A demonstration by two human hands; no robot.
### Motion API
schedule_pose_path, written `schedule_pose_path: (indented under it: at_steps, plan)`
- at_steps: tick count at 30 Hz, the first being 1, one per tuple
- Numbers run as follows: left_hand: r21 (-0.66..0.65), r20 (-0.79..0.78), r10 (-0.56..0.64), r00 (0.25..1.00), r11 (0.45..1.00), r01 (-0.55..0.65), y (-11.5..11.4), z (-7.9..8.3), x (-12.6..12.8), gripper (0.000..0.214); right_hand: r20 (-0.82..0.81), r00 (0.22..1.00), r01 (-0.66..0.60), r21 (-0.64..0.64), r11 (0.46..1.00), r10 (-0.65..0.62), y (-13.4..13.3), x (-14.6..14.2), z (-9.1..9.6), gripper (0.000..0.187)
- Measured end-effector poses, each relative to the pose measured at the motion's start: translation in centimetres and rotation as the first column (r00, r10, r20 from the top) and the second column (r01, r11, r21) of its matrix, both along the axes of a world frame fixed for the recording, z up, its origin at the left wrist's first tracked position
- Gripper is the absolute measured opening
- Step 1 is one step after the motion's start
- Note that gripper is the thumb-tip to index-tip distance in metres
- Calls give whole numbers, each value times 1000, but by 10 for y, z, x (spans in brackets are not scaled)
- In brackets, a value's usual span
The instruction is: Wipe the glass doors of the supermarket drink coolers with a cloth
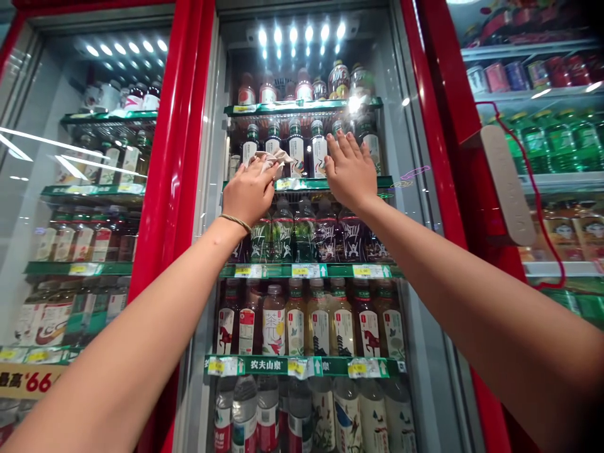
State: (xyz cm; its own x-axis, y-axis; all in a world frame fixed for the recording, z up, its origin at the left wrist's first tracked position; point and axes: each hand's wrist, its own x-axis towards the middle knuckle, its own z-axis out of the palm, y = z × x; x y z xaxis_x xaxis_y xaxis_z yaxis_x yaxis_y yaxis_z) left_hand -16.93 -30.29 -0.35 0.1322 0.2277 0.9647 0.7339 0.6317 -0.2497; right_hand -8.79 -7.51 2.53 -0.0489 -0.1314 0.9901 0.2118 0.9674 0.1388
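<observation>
While left hand point(250, 189) holds cloth point(280, 157), right hand point(352, 171) spread on glass point(401, 184); shelf strip point(267, 365) reading 农夫山泉

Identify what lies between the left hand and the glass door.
A pale, crumpled cloth or tissue, partly hidden under the left hand, shows in the head view.

And on the left, a red-framed cooler point(165, 145) glows under round lamps point(119, 48) | white streaks point(74, 168) slash its glass point(28, 195) | over right, another cooler point(566, 183) shows cans point(518, 75) above green bottles point(542, 135) | red cord point(525, 157) dangling alongside
</observation>
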Motion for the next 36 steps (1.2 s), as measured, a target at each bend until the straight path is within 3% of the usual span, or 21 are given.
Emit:
schedule_pose_path:
  at_steps: [4, 13, 26, 32, 34, 36]
  plan:
    - [38, 24, -3, 1000, 999, 2, -1, 9, -2, 53, 2, 1000, -2, -7, 1000, 2, -1, 1, 0, 66]
    - [29, -2, 38, 999, 999, -38, -11, 0, -6, 51, 7, 999, -43, -7, 999, 43, -2, 2, -1, 65]
    - [64, 32, 120, 992, 990, -122, -21, 5, -2, 49, 59, 995, 78, -39, 996, -75, -5, 4, 3, 65]
    - [4, -1, 111, 994, 994, -111, -24, -11, -3, 50, 33, 997, 77, -138, 987, -73, -14, -19, 23, 70]
    - [-22, -25, 123, 992, 992, -123, -30, -6, -5, 49, -26, 999, 33, -158, 987, -37, -20, -29, 23, 75]
    - [-19, -24, 146, 989, 989, -147, -33, 3, -6, 48, -57, 998, 11, -94, 996, -17, -26, -34, 17, 73]
